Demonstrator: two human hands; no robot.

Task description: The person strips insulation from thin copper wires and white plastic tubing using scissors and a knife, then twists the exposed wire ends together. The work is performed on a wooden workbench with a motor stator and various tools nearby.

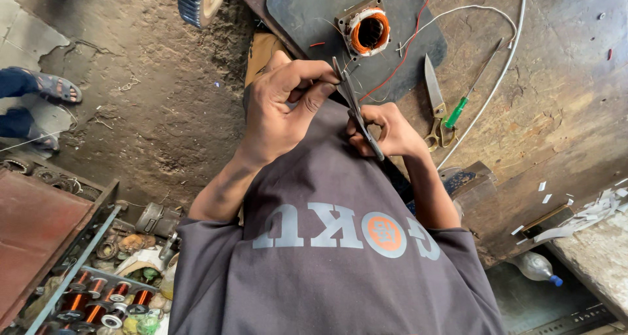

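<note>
**Hands pinch a thin metal strip at both ends**

Both hands close on one thing: a thin dark metal strip [356, 109], slanting between them above the grey shirt [327, 243]. The left hand [284, 106] grips its upper end with thumb and forefinger pressed tight; the right hand [386, 131] curls round the lower end, fingers folded in. Whether it is a blade or a plain strip cannot be told.

Beyond the hands, on a dark mat [301, 14] on the floor, stands a motor stator [366, 29] wound with copper wire, a red wire [418, 27] trailing from it. Right of the mat lie scissors [435, 99] and a green-handled screwdriver [468, 93], beside a white cable [504, 67]. Copper spools [98, 296] fill a tray at lower left; another person's sandalled foot [55, 86] shows at the far left.

A likely risk: the strip looks thin-edged and is held by bare fingers, so a slip or a sudden spring of the metal could cut a fingertip or flick it free.
</note>
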